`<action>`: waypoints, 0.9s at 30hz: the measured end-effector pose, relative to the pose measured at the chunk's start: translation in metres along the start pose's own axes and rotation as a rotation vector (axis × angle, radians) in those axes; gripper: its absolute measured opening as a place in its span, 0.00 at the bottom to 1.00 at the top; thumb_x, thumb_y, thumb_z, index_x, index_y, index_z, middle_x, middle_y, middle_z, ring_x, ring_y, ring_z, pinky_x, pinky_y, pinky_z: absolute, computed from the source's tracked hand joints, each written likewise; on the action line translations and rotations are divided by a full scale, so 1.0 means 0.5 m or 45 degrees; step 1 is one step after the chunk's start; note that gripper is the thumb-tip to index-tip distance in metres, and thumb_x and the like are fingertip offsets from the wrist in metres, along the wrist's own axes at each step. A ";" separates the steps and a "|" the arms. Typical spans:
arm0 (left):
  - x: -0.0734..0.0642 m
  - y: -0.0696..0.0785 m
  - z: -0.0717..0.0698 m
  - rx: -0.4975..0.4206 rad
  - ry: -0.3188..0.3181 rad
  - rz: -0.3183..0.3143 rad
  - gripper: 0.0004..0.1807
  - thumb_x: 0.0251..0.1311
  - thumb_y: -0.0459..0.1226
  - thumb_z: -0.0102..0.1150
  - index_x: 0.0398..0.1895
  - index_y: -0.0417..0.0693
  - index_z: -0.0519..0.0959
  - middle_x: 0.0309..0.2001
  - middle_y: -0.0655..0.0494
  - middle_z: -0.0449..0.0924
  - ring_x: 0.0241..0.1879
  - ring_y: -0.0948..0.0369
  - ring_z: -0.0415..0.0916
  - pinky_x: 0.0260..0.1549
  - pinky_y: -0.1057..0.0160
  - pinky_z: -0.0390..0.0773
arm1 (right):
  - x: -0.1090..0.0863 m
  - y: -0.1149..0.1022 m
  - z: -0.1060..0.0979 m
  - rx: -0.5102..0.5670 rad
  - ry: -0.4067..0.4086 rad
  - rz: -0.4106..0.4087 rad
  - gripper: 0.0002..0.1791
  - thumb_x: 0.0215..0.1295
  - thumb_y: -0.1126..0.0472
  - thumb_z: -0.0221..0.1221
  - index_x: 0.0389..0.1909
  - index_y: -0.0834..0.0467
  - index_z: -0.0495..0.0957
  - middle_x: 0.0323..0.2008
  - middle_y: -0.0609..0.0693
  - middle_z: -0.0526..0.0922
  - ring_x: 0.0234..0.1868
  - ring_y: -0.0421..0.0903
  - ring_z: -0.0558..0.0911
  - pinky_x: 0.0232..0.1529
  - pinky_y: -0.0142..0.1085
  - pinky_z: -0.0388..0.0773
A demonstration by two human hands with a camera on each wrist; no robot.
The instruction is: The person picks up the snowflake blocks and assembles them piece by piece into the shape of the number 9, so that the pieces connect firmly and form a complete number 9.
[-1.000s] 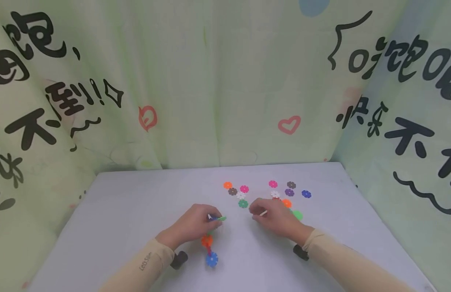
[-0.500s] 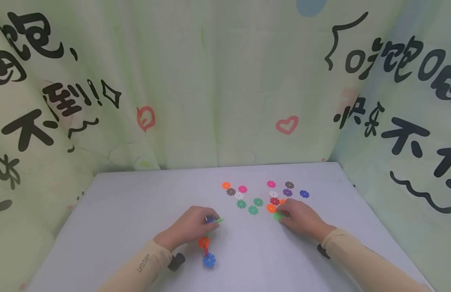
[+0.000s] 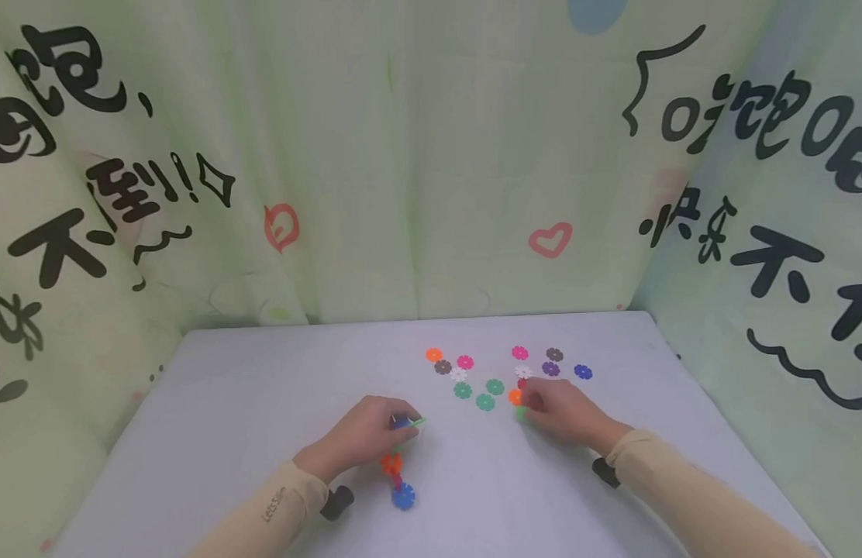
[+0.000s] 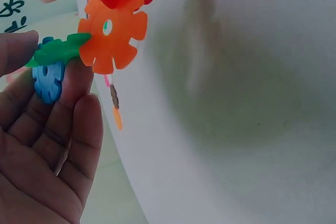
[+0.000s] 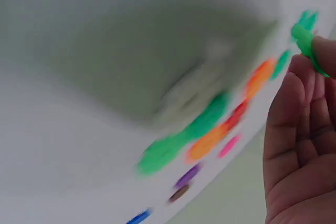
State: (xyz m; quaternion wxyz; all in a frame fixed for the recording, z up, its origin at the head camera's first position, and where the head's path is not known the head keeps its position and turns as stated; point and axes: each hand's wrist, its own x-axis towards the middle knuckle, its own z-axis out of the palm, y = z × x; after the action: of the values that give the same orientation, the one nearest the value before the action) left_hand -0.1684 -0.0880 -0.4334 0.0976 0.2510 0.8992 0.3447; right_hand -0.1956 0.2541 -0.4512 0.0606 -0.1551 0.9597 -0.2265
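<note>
Pale green curtains (image 3: 417, 170) printed with black characters frame a white table (image 3: 263, 372) as a person's left hand (image 3: 371, 426) pinches a linked chain of notched discs (image 4: 128, 32), its length trailing below the hand, while the right hand (image 3: 570, 411) grasps 1 light-green disc (image 5: 304, 38) between thumb and fingers. Between the hands lie 3 darker green discs (image 3: 485, 402); beyond the right hand sit a purple disc (image 3: 551, 369) and a blue disc (image 3: 583, 372). Pieces look like thin, smooth plastic, probably light, stiff and slightly slick, best pinched at the rim; the chain may twist at its slots, so a grip near a joint seems surest.
</note>
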 end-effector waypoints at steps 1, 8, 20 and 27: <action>-0.001 0.000 0.000 -0.006 0.003 0.000 0.09 0.62 0.37 0.67 0.44 0.47 0.86 0.40 0.62 0.84 0.35 0.64 0.75 0.39 0.59 0.78 | 0.000 -0.018 0.002 0.056 0.016 -0.047 0.09 0.61 0.63 0.68 0.36 0.51 0.77 0.30 0.40 0.78 0.34 0.41 0.77 0.40 0.39 0.78; -0.002 -0.002 0.002 -0.016 0.038 -0.009 0.09 0.61 0.38 0.68 0.43 0.47 0.87 0.37 0.64 0.84 0.32 0.65 0.75 0.35 0.63 0.77 | 0.006 -0.170 0.032 0.474 0.024 -0.154 0.05 0.65 0.61 0.65 0.40 0.50 0.81 0.32 0.40 0.82 0.35 0.40 0.82 0.36 0.36 0.81; 0.006 0.007 0.005 0.043 0.017 0.048 0.10 0.58 0.37 0.71 0.43 0.48 0.88 0.40 0.64 0.86 0.40 0.66 0.79 0.44 0.61 0.80 | 0.006 -0.219 0.059 0.674 0.035 -0.069 0.03 0.66 0.62 0.64 0.39 0.53 0.82 0.29 0.44 0.83 0.32 0.44 0.83 0.35 0.39 0.81; 0.004 0.007 0.007 0.054 0.022 0.069 0.09 0.57 0.36 0.72 0.42 0.47 0.88 0.38 0.64 0.86 0.36 0.67 0.78 0.40 0.63 0.80 | 0.005 -0.220 0.059 0.715 0.011 -0.072 0.03 0.66 0.63 0.64 0.38 0.55 0.82 0.29 0.47 0.83 0.32 0.45 0.84 0.35 0.38 0.82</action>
State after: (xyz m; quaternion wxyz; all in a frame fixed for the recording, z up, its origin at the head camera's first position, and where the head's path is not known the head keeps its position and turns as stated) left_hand -0.1679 -0.0829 -0.4337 0.0749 0.2742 0.9000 0.3303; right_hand -0.1628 0.1476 -0.4275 0.0907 -0.1581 0.8549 -0.4857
